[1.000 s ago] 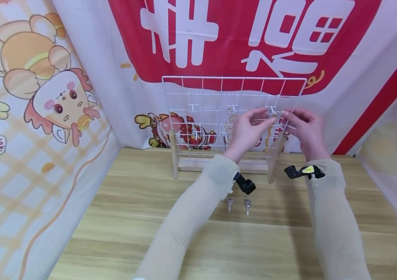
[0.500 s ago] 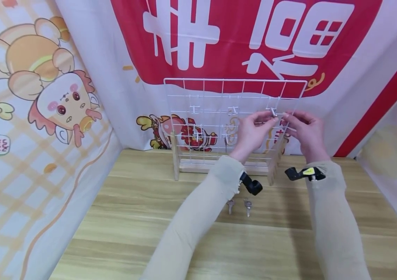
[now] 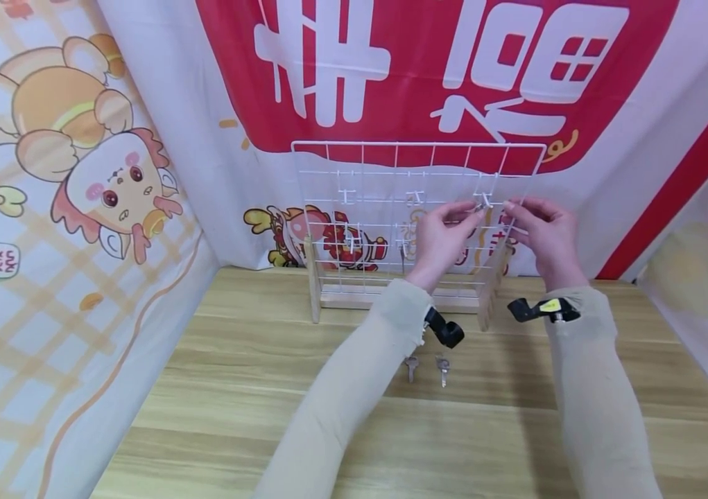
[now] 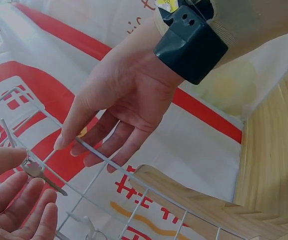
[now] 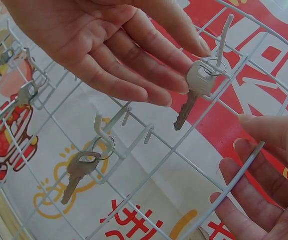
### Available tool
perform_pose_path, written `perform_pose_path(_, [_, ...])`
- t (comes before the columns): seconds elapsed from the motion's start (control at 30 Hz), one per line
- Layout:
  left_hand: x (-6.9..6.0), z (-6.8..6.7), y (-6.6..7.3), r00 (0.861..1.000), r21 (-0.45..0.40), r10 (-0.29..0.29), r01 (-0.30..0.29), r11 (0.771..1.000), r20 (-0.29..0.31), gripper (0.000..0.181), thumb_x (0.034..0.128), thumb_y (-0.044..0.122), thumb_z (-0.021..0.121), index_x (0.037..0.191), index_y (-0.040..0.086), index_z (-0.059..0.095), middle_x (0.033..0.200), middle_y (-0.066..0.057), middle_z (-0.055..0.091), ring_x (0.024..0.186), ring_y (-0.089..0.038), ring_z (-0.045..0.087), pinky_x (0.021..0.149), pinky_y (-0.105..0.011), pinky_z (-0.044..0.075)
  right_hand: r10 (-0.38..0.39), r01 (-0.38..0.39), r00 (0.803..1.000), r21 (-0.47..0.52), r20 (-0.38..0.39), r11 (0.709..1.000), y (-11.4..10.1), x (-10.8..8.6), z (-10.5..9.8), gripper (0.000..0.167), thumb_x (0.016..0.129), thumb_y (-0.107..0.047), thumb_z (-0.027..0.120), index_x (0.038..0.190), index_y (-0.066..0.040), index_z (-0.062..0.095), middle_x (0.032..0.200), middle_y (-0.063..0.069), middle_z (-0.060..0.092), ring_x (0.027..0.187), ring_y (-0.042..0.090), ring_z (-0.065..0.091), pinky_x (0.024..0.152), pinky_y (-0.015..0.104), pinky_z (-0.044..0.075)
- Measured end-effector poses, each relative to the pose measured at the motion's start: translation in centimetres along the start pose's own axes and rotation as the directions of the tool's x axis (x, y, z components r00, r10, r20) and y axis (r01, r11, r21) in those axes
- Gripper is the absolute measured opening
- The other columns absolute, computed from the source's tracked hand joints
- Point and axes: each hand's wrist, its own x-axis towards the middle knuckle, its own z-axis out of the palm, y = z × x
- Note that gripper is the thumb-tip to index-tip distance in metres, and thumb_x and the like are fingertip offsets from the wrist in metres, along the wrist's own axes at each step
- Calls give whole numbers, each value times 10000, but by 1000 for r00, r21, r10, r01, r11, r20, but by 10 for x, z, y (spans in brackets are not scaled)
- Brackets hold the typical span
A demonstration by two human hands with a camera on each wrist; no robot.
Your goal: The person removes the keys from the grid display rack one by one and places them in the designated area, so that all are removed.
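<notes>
A wood-grain surface (image 3: 472, 443) runs back to hung cloth: checks and a cartoon creature (image 3: 104, 184) on the left cloth (image 3: 73, 416), a red panel (image 3: 411, 104) across the far cloth (image 3: 225, 201). Its big white Chinese characters (image 3: 354, 83) are partly cropped; print on the right wrist's yellow tag (image 3: 550, 305) is too small to read. The left hand (image 3: 437, 239) pinches a key (image 5: 198, 82) at an upper-right hook (image 5: 227, 34) of the white wire rack (image 3: 378, 143); the right hand (image 3: 547, 232) grips its right edge. Two loose keys (image 3: 444, 372) lie nearer.

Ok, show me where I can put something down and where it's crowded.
The table has bare room between the checked cloth and left sleeve, and between that sleeve and the right sleeve, nearer the person than the two loose keys. Crowded: the right side of the wire rack, where left hand, right hand and a key cluster.
</notes>
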Motion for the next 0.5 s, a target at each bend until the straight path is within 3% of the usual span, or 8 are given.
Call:
perform_pose_path(0.2, [2,1,3,1000,31,0,-1,1000,24,224,954,264,755,1158,174,757,930,134,679,825,-25,643,695,-189,563,12,-12,1000,-13,-13,1000,1,-1,0,569,789,-408,852,1289,-176,711,1264,43,631,1160,220,637,886,264,543])
perform_pose_path(0.5, [5,3,7,1000,63,14,-15,998,7,155,939,282,771,1065,193,755,919,146,666,847,-18,613,694,-186,542,19,-20,1000,-30,-13,999,-2,-1,3,574,784,-418,852,1292,-190,712,1282,41,632,1172,211,633,916,269,533])
